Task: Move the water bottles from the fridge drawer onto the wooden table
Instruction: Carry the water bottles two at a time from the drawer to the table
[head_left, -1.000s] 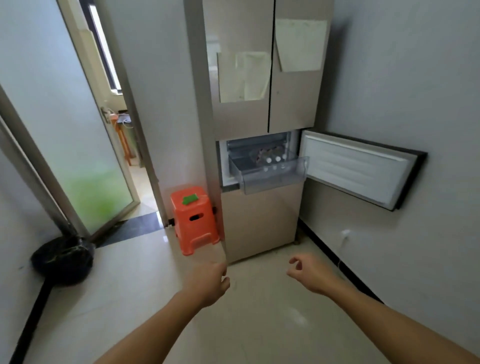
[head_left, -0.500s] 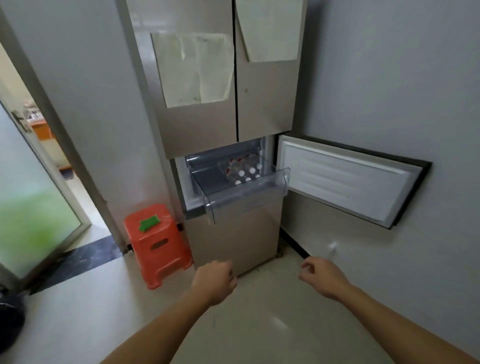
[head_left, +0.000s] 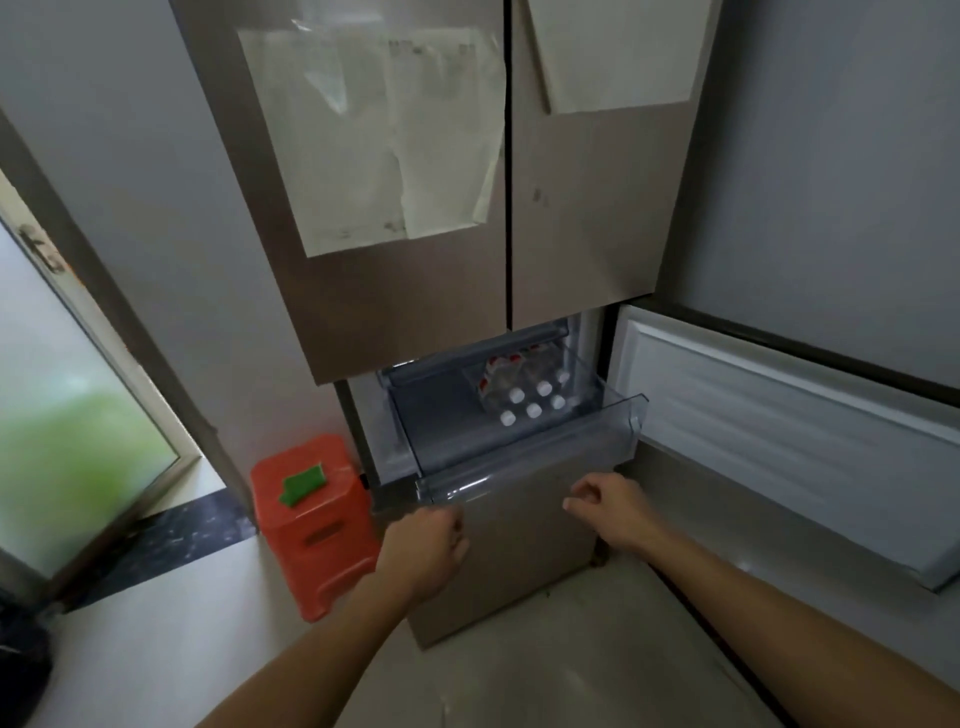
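A clear plastic fridge drawer (head_left: 530, 462) stands pulled out of the tall bronze fridge (head_left: 415, 291). Several water bottles (head_left: 530, 400) with white caps and red labels stand bunched in its back right part. My left hand (head_left: 426, 551) hangs just below the drawer's front left corner, fingers loosely curled, holding nothing. My right hand (head_left: 608, 514) hovers below the drawer's front right, fingers loosely bent and empty. The wooden table is out of view.
The small fridge door (head_left: 789, 441) is swung open to the right, along the grey wall. An orange plastic stool (head_left: 311, 519) with a green item on it stands left of the fridge. A frosted glass door (head_left: 78, 441) is at far left.
I have come much closer to the fridge; the drawer now fills the middle of the view. Both hands have risen from the floor area to just under the drawer's front edge.
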